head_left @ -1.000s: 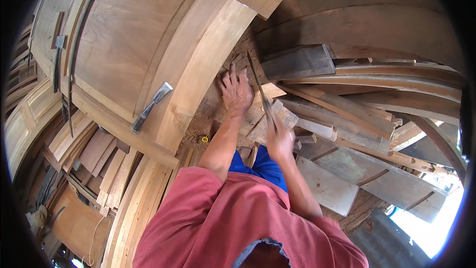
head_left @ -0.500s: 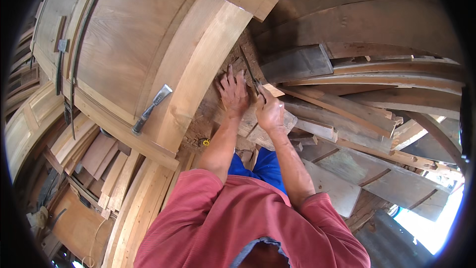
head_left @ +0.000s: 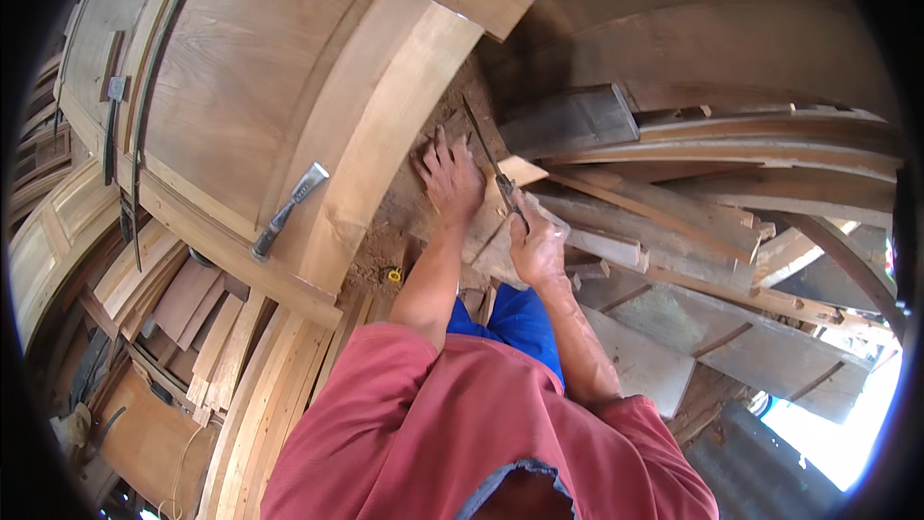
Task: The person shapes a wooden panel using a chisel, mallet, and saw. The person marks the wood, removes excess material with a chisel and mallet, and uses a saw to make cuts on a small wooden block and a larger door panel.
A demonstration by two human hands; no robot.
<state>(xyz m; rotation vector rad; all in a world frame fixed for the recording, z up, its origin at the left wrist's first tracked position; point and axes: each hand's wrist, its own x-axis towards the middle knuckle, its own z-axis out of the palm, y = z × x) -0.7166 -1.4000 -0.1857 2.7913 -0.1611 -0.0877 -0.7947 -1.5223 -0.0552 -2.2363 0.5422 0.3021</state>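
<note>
Grips a thin dark-bladed tool (head_left: 484,140) by its near end with right hand (head_left: 537,246), fingers curled round it, blade reaching forward past the left fingertips. Lays left hand (head_left: 450,178) palm down, fingers spread, left of the blade and apart from the right. Since half a second ago, has drawn the right hand back toward the body and kept the left much the same. Wears red shirt (head_left: 481,385) and blue trousers (head_left: 523,323). Farther out, has pale wood (head_left: 525,171) right of the blade and, leftward, a chisel (head_left: 286,215) lying on a panelled wooden piece (head_left: 241,87).
</note>
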